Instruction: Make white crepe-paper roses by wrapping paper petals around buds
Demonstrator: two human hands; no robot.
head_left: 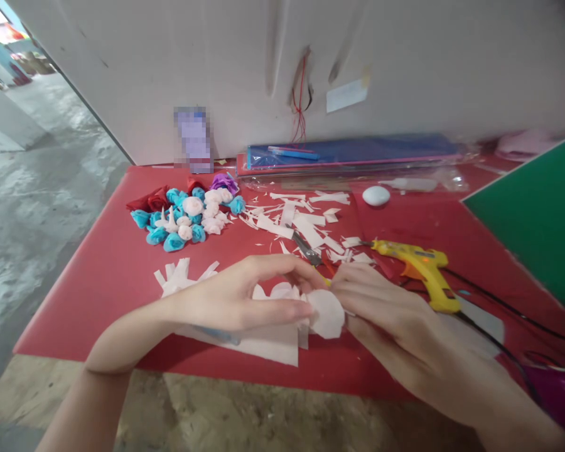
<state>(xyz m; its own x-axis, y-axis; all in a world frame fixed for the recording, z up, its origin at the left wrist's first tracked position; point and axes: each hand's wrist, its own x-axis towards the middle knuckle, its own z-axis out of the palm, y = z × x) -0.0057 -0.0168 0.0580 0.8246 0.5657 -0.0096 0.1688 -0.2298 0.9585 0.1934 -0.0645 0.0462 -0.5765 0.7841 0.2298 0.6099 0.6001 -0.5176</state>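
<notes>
White paper petal (328, 315) near side, middle, left hand (235, 298) pinching its left part. Right hand (390, 314) curled at right edge, can't tell what it grips. Looks thin, so uneven tug could rip it imo; stray knuckle might bump glue gun (421, 263), right.

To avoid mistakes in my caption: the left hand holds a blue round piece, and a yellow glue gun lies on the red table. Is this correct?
Not blue: in the head view, the round piece is white. The left hand holds it, and a yellow glue gun lies on the red table.
</notes>
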